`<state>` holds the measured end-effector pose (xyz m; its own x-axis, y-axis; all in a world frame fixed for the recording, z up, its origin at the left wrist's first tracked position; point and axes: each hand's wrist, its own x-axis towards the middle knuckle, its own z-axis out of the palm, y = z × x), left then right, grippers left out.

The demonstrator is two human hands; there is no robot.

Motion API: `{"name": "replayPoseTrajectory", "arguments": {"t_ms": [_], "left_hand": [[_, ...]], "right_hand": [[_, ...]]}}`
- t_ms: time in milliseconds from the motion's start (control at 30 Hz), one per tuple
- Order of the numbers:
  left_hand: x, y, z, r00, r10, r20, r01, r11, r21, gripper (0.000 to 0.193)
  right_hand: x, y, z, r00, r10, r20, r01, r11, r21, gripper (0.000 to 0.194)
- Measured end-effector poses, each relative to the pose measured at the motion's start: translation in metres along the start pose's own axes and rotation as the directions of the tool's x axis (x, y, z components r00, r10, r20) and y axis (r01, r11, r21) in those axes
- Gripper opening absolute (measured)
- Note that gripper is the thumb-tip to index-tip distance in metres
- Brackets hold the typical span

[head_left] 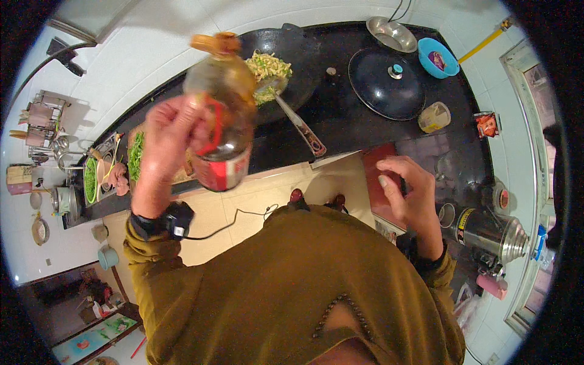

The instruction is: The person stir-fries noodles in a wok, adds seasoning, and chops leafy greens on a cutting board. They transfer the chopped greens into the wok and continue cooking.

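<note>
A clear plastic bottle (223, 171) of dark liquid, with an orange-yellow cap and a red label, is held up by its handle in my left hand (175, 123). It partly hides the wok (301, 50) behind it. Chopped food (269, 66) with green bits lies in the wok, and a metal spatula (299, 123) rests with its blade in the food and its handle over the counter's front edge. My right hand (408, 189) hangs at the right with fingers apart and curled, holding nothing visible.
Right of the wok, a black domed lid (383, 86), a jar (434, 117), a metal bowl (392, 34) and a blue bowl (424, 48) stand on the counter. Leafy greens (136, 155) lie at left. A cable (235, 219) hangs from my left wrist.
</note>
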<state>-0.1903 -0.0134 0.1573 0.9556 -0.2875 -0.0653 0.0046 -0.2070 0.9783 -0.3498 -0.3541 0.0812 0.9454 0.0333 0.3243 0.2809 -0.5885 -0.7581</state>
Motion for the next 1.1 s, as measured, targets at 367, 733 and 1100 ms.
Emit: {"name": "replayPoseTrajectory", "arguments": {"t_ms": [367, 733, 1100], "left_hand": [[-0.034, -0.017, 0.161, 0.944, 0.049, 0.327, -0.080, 0.993, 0.082, 0.024], [-0.024, -0.031, 0.250, 0.824, 0.000, 0.566, 0.026, 0.999, -0.039, 0.022], [0.030, 0.037, 0.370, 0.746, 0.236, 0.623, -0.170, 0.972, -0.164, 0.031]], "right_hand": [[0.041, -0.036, -0.007, 0.799, -0.599, 0.042, 0.541, 0.687, -0.486, 0.044], [-0.019, 0.017, -0.068, 0.980, 0.006, -0.201, -0.019, 0.998, -0.062, 0.070], [-0.124, 0.047, -0.133, 0.771, 0.174, -0.612, -0.176, 0.983, 0.057, 0.055]]}}
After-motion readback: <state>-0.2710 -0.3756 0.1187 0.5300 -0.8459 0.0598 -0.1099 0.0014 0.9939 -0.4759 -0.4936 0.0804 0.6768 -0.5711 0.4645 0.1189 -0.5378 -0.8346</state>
